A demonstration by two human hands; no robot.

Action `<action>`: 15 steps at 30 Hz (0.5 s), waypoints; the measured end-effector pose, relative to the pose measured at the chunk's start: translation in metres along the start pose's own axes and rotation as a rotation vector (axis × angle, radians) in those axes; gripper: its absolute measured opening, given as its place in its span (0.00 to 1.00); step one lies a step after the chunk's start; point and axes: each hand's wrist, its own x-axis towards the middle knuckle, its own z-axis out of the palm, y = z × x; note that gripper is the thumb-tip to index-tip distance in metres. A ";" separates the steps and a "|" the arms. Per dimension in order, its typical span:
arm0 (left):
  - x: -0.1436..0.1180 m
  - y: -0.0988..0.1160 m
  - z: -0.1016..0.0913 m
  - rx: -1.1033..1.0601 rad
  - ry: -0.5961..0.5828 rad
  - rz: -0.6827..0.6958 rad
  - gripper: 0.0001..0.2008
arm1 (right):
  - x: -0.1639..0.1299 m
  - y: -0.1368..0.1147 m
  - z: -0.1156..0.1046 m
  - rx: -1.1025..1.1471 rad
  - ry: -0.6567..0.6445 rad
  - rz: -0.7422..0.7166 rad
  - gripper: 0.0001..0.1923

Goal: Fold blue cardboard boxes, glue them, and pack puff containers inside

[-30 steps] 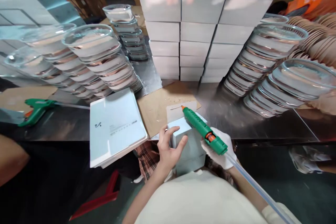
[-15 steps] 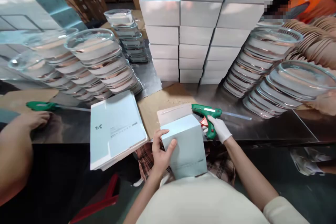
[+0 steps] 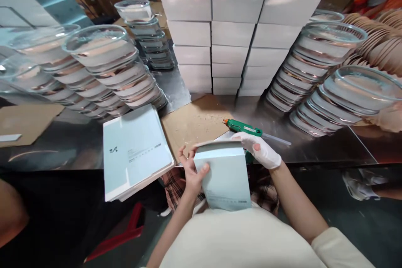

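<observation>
A pale blue carton box (image 3: 223, 176) stands upright against my body at the table's front edge. My bare left hand (image 3: 193, 171) grips its left side, thumb on the near face and other fingers behind the upper edge. The white-gloved right hand (image 3: 259, 150) has its fingers on the right end of the box's top flap (image 3: 220, 142), which is tilted over the opening. Just beyond that hand a green hot glue gun (image 3: 245, 127) lies on the table, its orange nozzle to the left and a clear glue stick out the back. The glove partly hides its handle.
Flat blue cartons (image 3: 138, 150) lie stacked at left, overhanging the table edge. Brown cardboard (image 3: 197, 117) covers the table's middle. White boxes (image 3: 232, 33) rise behind, flanked by stacked glass bowls (image 3: 103, 54). Cardboard discs (image 3: 377, 50) stand at right, near a person in orange.
My right hand has let go of the glue gun and moved to the box flap, which has folded down. At left, another person's hand and green glue gun have left view.
</observation>
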 end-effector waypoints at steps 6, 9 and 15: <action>0.009 -0.003 -0.017 0.025 -0.197 0.045 0.19 | -0.008 -0.015 -0.004 -0.465 -0.246 -0.253 0.24; 0.010 -0.001 -0.016 0.059 -0.238 0.046 0.18 | 0.001 -0.018 0.001 -0.504 -0.333 -0.319 0.19; 0.022 0.026 -0.022 0.211 0.022 0.221 0.15 | -0.027 -0.006 -0.006 -0.461 0.101 -0.079 0.35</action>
